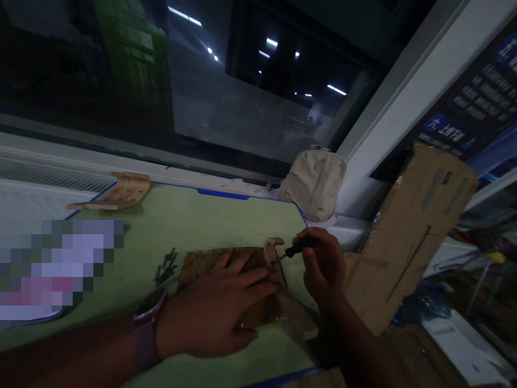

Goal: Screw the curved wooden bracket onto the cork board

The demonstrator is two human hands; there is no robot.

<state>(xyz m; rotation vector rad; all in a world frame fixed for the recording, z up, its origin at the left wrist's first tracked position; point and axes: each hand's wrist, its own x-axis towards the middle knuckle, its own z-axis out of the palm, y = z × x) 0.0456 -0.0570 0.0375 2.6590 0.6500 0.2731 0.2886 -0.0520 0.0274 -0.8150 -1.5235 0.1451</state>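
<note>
My left hand (214, 307) lies flat with fingers spread on a brown wooden board (202, 264) on the green mat (210, 221), pressing it down. My right hand (323, 267) is closed around a small black-handled screwdriver (293, 250). Its tip points left into a small curved wooden piece (272, 249) that stands on the board's right end. A purple watch sits on my left wrist. The light is dim.
Several dark screws (166, 265) lie on the mat left of the board. Another wooden assembly (121, 193) rests at the mat's far left. A beige bag (315, 180) sits by the window, and a cardboard box (416, 226) leans at the right. A blurred patch covers the left.
</note>
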